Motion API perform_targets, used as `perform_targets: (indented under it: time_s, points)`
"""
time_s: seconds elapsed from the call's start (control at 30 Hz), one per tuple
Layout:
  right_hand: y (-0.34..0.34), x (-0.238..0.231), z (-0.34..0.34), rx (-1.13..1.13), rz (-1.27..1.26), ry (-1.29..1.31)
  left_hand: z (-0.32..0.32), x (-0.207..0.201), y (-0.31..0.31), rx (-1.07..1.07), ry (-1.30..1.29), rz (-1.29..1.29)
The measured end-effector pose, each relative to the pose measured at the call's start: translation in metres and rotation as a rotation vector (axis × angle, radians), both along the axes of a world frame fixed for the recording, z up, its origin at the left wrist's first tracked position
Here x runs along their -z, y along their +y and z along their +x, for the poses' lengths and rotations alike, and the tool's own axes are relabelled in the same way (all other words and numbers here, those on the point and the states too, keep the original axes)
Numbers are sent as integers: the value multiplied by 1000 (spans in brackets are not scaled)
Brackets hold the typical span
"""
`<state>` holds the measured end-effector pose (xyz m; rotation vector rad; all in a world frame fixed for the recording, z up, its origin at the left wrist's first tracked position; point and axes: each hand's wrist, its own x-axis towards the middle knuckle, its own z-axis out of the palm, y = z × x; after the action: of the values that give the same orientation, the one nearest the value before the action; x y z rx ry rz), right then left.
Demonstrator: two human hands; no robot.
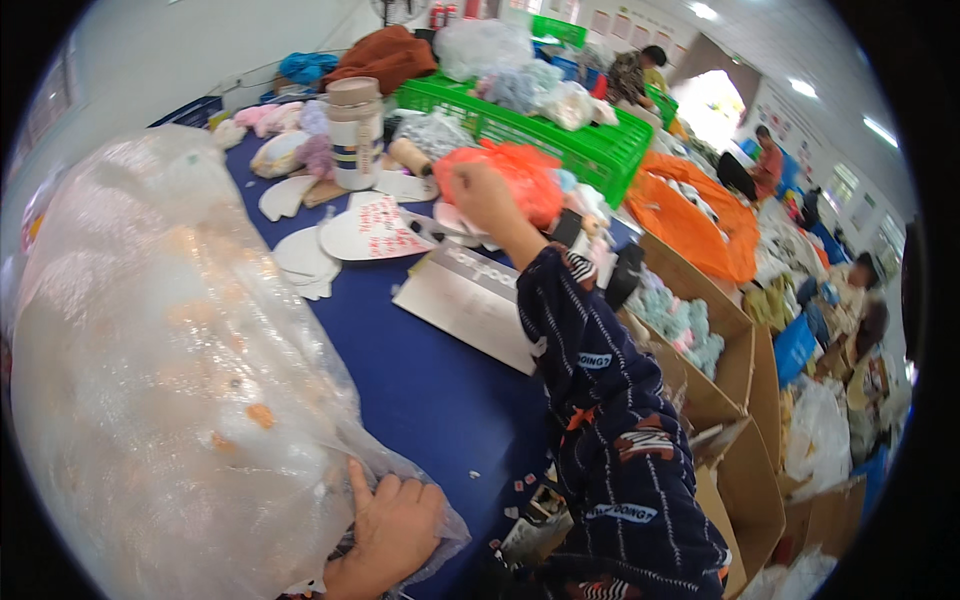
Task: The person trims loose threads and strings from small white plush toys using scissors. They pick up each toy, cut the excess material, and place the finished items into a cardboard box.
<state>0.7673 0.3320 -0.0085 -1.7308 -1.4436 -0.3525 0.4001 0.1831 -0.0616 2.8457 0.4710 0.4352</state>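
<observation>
A big, stuffed clear plastic bag (200,360) with pale, pinkish contents fills the left side. At its lower right edge my left hand (395,515) grips the loose plastic, fingers curled and one laid along the film. My right arm reaches far across the table, and my right hand (487,200) is closed beside a red plastic bag (520,180); what its fingers hold is hidden. Just left of that hand lies a thread cone (410,156). Below it are white card templates (375,228), one with red handwriting, and a flat grey-white box (470,305).
A blue-topped table (400,400) carries a tall white jar (355,135) and plush pieces (285,120). Behind stands a green crate (530,130) with bagged fluffy pieces. Cardboard boxes (700,310) line the right edge, near orange cloth (700,225). Other people sit farther back.
</observation>
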Motion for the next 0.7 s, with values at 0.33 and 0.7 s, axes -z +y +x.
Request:
perform_targets:
  time_s: [0.33, 0.7]
  points:
    - [-235, 14, -108, -195, -256, 144, -1, 7, 0, -11, -52, 31]
    - [-356, 106, -72, 368, 59, 637, 0, 8, 0, -37, -99, 138]
